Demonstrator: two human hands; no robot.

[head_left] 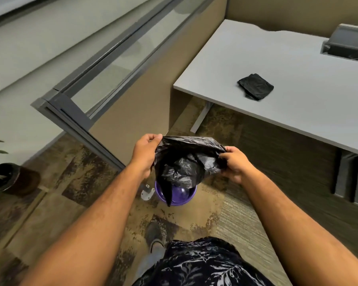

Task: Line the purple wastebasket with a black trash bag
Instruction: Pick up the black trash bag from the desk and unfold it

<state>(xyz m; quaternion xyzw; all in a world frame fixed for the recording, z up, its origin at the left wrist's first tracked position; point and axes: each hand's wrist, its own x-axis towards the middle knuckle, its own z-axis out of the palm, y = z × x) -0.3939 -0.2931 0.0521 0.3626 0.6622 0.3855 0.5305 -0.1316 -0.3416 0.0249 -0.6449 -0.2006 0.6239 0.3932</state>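
black trash bag [184, 162]: mouth spread between left hand [144, 153] and right hand [237, 162], each clenched on its rim; tail dangling into purple wastebasket [177, 195] on carpet. folded black bags [255, 86]: near desk [298, 79] front edge.

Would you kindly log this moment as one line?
left hand: grips trash bag | right hand: grips bag | wastebasket: unlined

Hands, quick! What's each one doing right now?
Left hand: closed, pinching the rim of the black trash bag above the purple wastebasket.
Right hand: closed, gripping the bag's opposite rim.
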